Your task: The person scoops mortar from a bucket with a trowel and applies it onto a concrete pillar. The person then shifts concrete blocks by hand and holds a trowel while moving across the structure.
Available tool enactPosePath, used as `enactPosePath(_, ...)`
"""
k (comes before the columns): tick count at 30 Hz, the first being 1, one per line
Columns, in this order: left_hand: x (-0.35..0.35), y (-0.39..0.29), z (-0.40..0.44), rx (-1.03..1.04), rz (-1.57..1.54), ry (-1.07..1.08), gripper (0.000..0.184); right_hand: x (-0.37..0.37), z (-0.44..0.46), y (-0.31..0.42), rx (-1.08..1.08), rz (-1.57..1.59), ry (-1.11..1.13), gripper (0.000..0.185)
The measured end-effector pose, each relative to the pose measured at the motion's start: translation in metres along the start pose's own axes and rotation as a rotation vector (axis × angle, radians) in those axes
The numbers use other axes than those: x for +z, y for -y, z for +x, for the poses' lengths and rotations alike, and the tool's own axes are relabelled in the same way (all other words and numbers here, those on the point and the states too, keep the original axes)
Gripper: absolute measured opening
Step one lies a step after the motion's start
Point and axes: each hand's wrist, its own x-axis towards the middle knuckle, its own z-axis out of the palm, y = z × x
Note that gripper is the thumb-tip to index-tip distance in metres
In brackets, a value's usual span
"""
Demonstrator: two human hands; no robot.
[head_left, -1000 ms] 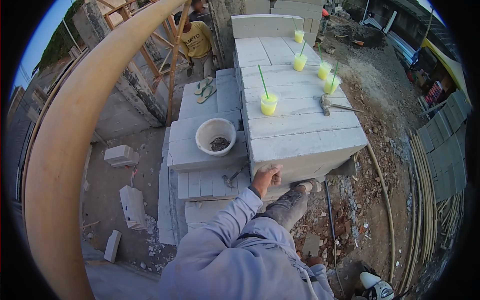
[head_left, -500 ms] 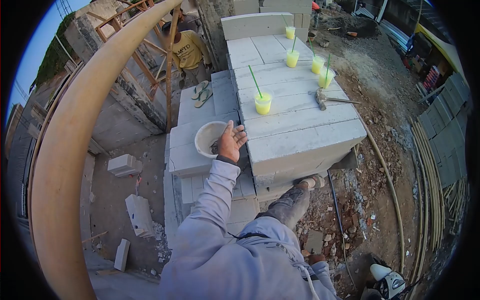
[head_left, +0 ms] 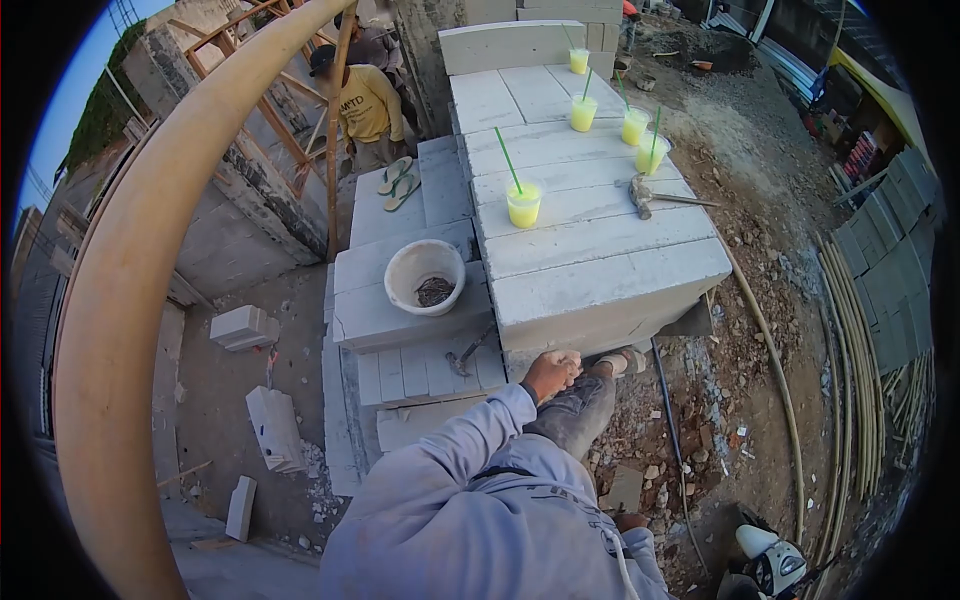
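Observation:
My left hand [head_left: 552,375] is closed over my bent knee, beside the front face of the block stack [head_left: 610,295]; whatever its fingers hold, if anything, is hidden. Low in the view, my right hand [head_left: 630,522] shows only in part by my other leg, its fingers not visible. A white bucket [head_left: 405,283] with dark small pieces inside stands on the lower blocks. Below it lies a hammer [head_left: 470,350]. On the higher blocks are several cups of yellow drink, the nearest cup [head_left: 523,205] with a green straw, and another hammer [head_left: 642,197].
A thick curved pole [head_left: 120,320] crosses the left side. Behind the lower blocks is a person in a yellow shirt [head_left: 368,105], near green sandals [head_left: 400,188]. Loose blocks [head_left: 272,428] lie at left. Rubble, a hose [head_left: 672,430] and long poles [head_left: 835,370] are at right.
My left hand reached up to the bucket with its palm open, then came back down to the knee and closed. The view has shifted slightly.

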Motion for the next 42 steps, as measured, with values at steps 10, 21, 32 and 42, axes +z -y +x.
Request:
enactPosePath(10,-0.034,-0.037,-0.012,0.192,-0.189,-0.268,0.039,0.000,0.011,0.006,-0.024,0.223,-0.040,0.015)
enactPosePath(21,-0.189,-0.208,-0.051,0.776,-0.613,-0.727,0.062,0.007,0.007,0.002,0.084,0.177,-0.049,0.015)
enactPosePath(32,-0.009,-0.038,0.005,0.064,-0.188,-0.220,0.028,0.004,-0.006,0.008,-0.016,-0.004,-0.039,0.016)
enactPosePath(42,0.046,0.005,-0.027,-0.148,0.102,0.316,0.034,0.024,-0.015,-0.005,0.017,0.103,-0.051,0.016)
